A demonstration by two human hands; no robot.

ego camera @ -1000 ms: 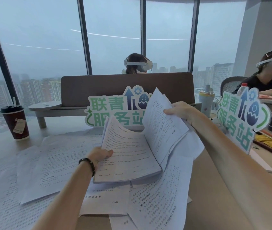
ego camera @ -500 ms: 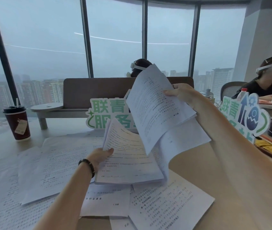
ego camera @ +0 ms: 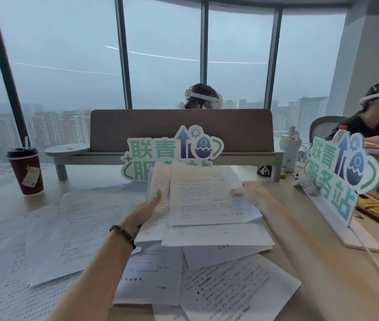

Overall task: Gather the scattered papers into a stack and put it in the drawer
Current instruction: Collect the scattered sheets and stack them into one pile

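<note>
From the head view, your left hand (ego camera: 148,210) has its grip closed on the left edge of the gathered stack (ego camera: 204,205), thumb on top, holding it tilted just above the desk (ego camera: 299,198). Your right hand (ego camera: 252,193) is blurred at the stack's right edge, so you cannot tell whether its grip is closed on the top sheet or only touching it. The sheets sit fanned and unaligned, so they may slide out. Loose papers (ego camera: 237,290) lie overlapped below and to the left, and a sweep could push 1 off the near edge. The coffee cup (ego camera: 26,172) stands just beyond the leftmost sheets; dragging those could tip it. No drawer is in view.
</note>
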